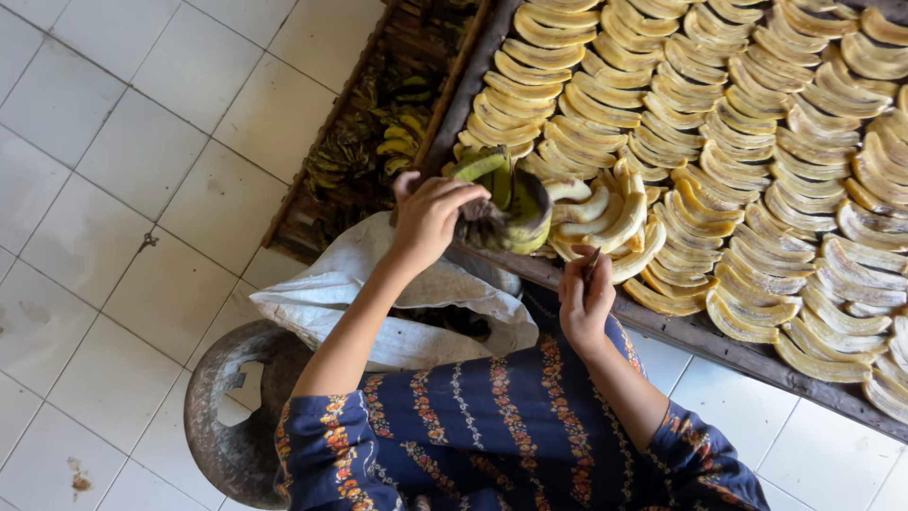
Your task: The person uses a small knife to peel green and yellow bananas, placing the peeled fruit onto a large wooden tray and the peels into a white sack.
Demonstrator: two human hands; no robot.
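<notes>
A bunch of green-yellow bananas (511, 203) is gripped in the left hand (430, 216), fingers curled tightly over its dark stalk end, and held just above the near edge of a long dark drying tray (700, 333). The right hand (584, 295) is closed around a small dark tool (590, 265), probably a knife, though the blade is too hidden to be sure; it is held just beside the tray edge, below and to the right of the bunch.

The tray is covered with overlapping rows of peeled, halved banana slices (719, 123), pale yellow. Close to the bunch a looser pile of slices (610, 220) is seen, less neatly laid.

A second wooden tray (378, 142) lies alongside the first, filled with dark green and blackened banana peels.

A white sack (378, 312) is spread under the left forearm, partly over a round dark metal basin (232, 416) on the white tiled floor (113, 189). Blue sleeves (454, 426) with floral bands are worn.
</notes>
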